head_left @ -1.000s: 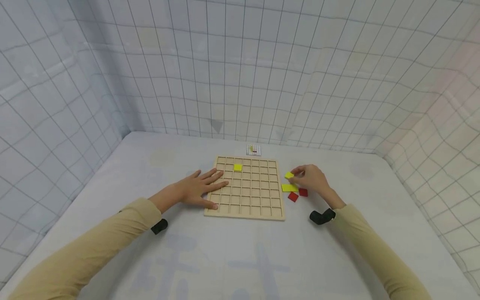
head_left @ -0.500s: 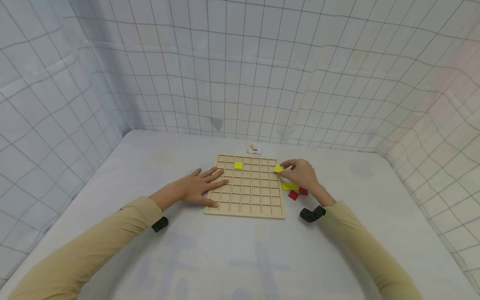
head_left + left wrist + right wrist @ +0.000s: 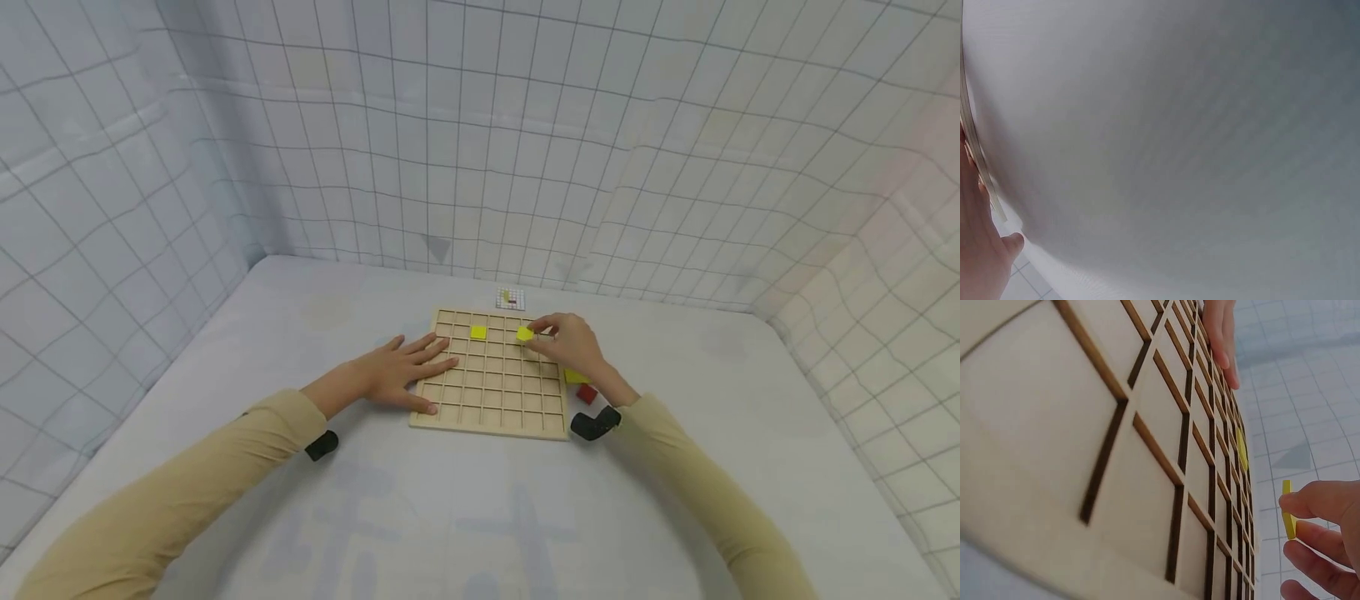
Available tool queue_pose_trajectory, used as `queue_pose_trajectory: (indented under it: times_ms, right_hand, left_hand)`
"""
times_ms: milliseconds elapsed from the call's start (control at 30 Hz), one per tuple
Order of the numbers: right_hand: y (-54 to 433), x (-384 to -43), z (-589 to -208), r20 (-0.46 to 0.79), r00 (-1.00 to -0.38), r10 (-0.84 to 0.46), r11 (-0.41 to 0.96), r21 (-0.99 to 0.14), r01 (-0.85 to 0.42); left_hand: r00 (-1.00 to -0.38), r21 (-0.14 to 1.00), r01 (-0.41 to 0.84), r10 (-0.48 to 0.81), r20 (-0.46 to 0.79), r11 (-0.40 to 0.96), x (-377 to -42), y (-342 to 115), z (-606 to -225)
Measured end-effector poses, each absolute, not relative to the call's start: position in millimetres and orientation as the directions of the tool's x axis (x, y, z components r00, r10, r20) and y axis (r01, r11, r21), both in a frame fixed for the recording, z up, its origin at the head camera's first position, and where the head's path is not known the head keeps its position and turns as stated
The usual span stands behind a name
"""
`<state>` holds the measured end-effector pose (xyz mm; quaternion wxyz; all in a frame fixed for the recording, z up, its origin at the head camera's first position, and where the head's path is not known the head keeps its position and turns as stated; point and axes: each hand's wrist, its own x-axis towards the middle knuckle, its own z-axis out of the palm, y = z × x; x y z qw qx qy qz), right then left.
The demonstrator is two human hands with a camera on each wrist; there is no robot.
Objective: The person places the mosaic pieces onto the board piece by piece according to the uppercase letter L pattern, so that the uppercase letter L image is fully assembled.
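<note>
A wooden grid board [image 3: 491, 408] with recessed square cells lies on the white table. My left hand [image 3: 396, 377] rests flat over the board's left side, fingers spread. One yellow square tile [image 3: 478, 332] sits in a cell near the board's far edge. Between thumb and fingers, my right hand [image 3: 572, 343] pinches another yellow tile [image 3: 1288, 509], held above the board's far right part. In the right wrist view this tile is seen edge-on, apart from the board. Beside the board's right edge lie more yellow tile [image 3: 576, 377] and a red tile [image 3: 587, 393], partly hidden by the right arm.
A small card [image 3: 511, 298] with a coloured grid pattern lies just beyond the board. Black wrist-camera mounts [image 3: 595, 424] sit at both cuffs. White sheets [image 3: 525, 167] with a dark grid of lines enclose the table at the back and sides.
My right hand has carried the yellow tile leftward from the loose tiles to over the board. The left hand has stayed in place on the board.
</note>
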<state>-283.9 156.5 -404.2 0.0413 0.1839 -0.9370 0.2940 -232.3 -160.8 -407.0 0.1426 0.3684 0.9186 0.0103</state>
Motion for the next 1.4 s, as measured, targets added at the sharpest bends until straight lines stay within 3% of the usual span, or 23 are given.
queue_pose_trajectory:
  times_ms: [667, 1400]
  right_hand:
    - [104.5, -290.5, -412.1, 0.131, -0.895, -0.425, 0.729, -0.537, -0.425]
    - [91.1, -290.4, -412.2, 0.089, -0.882, -0.463, 0.732, -0.523, -0.437]
  left_hand:
    - [-0.694, 0.131, 0.665, 0.673, -0.255, 0.735, -233.3, -158.7, -409.9]
    - [-0.697, 0.121, 0.663, 0.668, -0.260, 0.739, -233.2, -158.7, -408.7]
